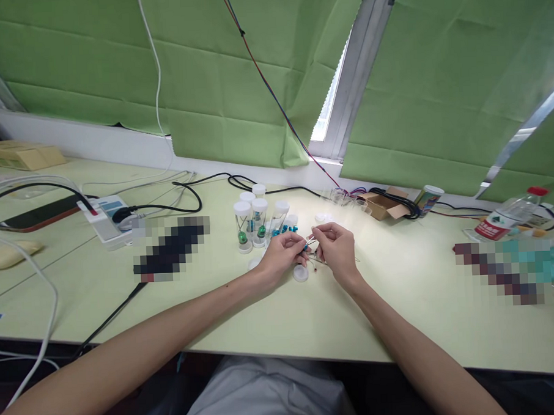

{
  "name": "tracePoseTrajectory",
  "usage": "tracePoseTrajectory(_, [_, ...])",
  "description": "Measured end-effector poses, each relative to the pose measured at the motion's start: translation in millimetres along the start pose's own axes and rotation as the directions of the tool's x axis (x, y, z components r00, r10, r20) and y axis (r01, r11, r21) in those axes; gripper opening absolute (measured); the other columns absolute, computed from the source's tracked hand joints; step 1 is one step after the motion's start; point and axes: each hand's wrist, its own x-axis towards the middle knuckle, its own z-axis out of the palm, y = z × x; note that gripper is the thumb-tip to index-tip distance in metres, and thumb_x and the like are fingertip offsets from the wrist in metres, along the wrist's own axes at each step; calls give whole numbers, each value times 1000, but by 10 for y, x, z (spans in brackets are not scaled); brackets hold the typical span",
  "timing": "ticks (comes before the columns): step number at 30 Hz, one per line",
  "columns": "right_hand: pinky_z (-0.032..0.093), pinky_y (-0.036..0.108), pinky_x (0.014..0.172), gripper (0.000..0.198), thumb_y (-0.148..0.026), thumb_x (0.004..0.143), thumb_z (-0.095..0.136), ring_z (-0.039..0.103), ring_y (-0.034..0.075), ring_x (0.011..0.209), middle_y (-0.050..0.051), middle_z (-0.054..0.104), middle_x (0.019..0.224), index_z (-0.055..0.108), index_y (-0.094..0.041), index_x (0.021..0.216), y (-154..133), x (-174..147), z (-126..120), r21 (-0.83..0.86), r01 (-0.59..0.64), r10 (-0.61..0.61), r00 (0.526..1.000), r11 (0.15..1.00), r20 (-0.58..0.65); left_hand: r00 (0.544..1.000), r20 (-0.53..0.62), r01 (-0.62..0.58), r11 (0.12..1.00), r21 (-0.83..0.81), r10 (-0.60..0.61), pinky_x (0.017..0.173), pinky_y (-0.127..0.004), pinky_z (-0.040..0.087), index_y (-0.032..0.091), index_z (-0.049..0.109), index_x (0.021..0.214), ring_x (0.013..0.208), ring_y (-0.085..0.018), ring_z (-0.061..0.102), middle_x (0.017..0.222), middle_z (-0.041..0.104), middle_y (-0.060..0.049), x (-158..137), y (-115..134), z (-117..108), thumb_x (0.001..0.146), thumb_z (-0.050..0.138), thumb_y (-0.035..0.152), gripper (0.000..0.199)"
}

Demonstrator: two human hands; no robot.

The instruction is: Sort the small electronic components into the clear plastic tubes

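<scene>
My left hand (283,256) is pinched on a small blue part (305,248) above the table. Close beside it, my right hand (336,248) is closed on a thin silvery wire-like piece (310,239) that reaches toward the blue part. Whether the two pieces are joined is too small to tell. Just below the hands lies a round clear lid (300,273). Behind my left hand stand several clear tubes with white caps (242,227), some with green parts and thin wires inside. Small blue parts (292,229) lie near them, partly hidden by my fingers.
A power strip (110,218) with plugged-in cables and a dark phone-like slab (41,213) lie at left. Toward the back right are an open cardboard box (383,204), a can (429,199) and a red-capped bottle (504,216). Black cables (276,190) run along the back.
</scene>
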Motion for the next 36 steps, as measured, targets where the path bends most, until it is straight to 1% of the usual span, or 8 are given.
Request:
tracePoseTrajectory(8, [33, 23, 30, 26, -40, 77, 72, 47, 8, 31, 7, 74, 76, 62, -16, 75, -4, -12, 17, 5, -24, 24, 1000, 1000, -15, 1000, -6, 3, 1000, -16, -3, 58, -26, 51, 13, 59, 78, 59, -11, 61, 74, 64, -4, -5, -8, -3, 83, 69, 23, 15])
tracePoseTrajectory(11, [34, 23, 30, 26, -40, 78, 71, 47, 8, 31, 7, 74, 75, 62, -16, 75, -2, -16, 13, 7, -14, 14, 1000, 1000, -19, 1000, -5, 1, 1000, -14, -1, 58, -26, 50, 13, 58, 78, 59, -11, 61, 75, 64, -4, -7, 3, 0, 82, 71, 24, 17])
tracePoseTrajectory(17, [39, 24, 34, 24, -40, 81, 69, 50, 9, 34, 6, 74, 77, 62, -17, 77, -28, -39, 22, -39, 81, -82, 996, 996, -18, 1000, -10, 2, 1000, -2, -2, 58, -26, 50, 14, 59, 78, 58, -11, 60, 69, 63, -3, -20, 32, 17, 81, 72, 26, 19])
tracePoseTrajectory(21, [43, 25, 38, 21, -38, 84, 66, 52, 10, 37, 4, 72, 73, 63, -18, 78, -46, -72, 42, -90, 165, -166, 986, 982, -12, 1000, -10, -13, 1000, 17, 13, 57, -26, 49, 14, 59, 79, 57, -10, 59, 69, 63, -3, -21, 30, 19, 82, 71, 26, 17])
tracePoseTrajectory(24, [45, 25, 40, 19, -36, 86, 64, 53, 11, 40, 2, 71, 70, 63, -19, 79, -40, -92, 55, -130, 231, -233, 972, 964, -3, 1000, -2, -17, 1000, 25, 17, 57, -27, 50, 14, 59, 79, 56, -10, 59, 69, 62, -2, -18, 20, 12, 83, 70, 26, 16])
tracePoseTrajectory(29, [49, 25, 44, 16, -33, 88, 62, 60, 14, 49, 2, 70, 69, 64, -19, 80, -20, -98, 59, -204, 342, -345, 938, 917, 20, 1000, 14, -15, 1000, 19, 15, 57, -26, 50, 14, 59, 80, 56, -10, 59, 69, 62, -2, -13, 10, 3, 84, 68, 26, 15])
tracePoseTrajectory(33, [51, 26, 47, 15, -31, 89, 59, 61, 14, 49, 2, 69, 70, 63, -20, 81, 18, -75, 46, -245, 380, -382, 923, 892, 44, 1000, -13, -1, 1000, 16, 1, 57, -26, 50, 14, 59, 79, 55, -10, 59, 69, 63, -2, -11, 11, 14, 84, 68, 24, 14])
tracePoseTrajectory(36, [52, 27, 51, 15, -32, 90, 59, 62, 14, 52, 2, 69, 71, 62, -20, 81, 66, -65, 50, -258, 363, -364, 930, 896, 45, 999, -31, -8, 999, 37, 9, 57, -27, 51, 14, 58, 79, 54, -10, 60, 69, 64, -3, -12, 5, 22, 84, 68, 24, 15])
